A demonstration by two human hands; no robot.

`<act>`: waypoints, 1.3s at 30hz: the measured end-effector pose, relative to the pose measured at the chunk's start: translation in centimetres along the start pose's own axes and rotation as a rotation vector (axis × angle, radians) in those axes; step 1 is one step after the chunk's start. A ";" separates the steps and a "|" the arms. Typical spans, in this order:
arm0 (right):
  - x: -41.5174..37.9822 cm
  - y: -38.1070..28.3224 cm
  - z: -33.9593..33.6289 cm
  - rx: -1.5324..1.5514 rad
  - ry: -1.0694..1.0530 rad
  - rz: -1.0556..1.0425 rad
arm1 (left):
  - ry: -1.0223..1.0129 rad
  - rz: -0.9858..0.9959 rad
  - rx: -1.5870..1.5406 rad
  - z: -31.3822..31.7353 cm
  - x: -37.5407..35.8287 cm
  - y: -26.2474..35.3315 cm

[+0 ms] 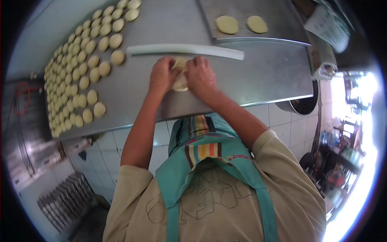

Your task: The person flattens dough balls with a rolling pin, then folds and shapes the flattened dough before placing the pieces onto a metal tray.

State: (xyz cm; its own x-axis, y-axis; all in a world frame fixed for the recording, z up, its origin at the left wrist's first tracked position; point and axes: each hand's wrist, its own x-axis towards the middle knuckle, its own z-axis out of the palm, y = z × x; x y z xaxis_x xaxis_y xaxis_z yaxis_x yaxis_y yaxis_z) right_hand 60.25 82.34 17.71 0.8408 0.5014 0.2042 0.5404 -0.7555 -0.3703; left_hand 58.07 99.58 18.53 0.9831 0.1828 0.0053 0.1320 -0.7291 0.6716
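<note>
A flattened piece of dough [181, 84] lies on the metal worktable between my two hands. My left hand [164, 74] grips its left side with fingers curled inward. On its right side my right hand [200, 76] bends its fingers over the dough's edge; the fingertips are partly hidden. Just beyond both hands a long white rolling pin [185, 49] rests crosswise on the table. Many round dough pieces [94, 74] sit in rows at the left of the table.
At the back right a metal tray [262, 40] carries two flat dough rounds [227, 25]. The worktable's front edge [278, 99] runs close to my body. A dark round bin [303, 105] stands below its right end. Metal racks [66, 197] are at the lower left.
</note>
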 end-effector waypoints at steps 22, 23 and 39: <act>0.2 0.5 -2.0 0.610 -0.036 0.081 | -0.315 0.212 -0.237 -4.6 0.5 -1.1; 0.0 0.7 -3.3 0.751 -0.079 0.066 | -0.374 0.112 -0.343 -5.4 0.3 -0.3; 2.3 27.3 -28.2 0.904 -0.055 0.169 | -0.403 0.431 -0.624 6.0 13.5 29.1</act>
State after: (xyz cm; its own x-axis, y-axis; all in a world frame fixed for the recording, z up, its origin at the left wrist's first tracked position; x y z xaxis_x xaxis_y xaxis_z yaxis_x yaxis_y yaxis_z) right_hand 77.80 50.94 33.64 0.8913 0.4508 0.0484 0.1612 -0.2153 -0.9632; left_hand 75.92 76.86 33.73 0.9169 -0.3613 0.1697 -0.2415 -0.1636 0.9565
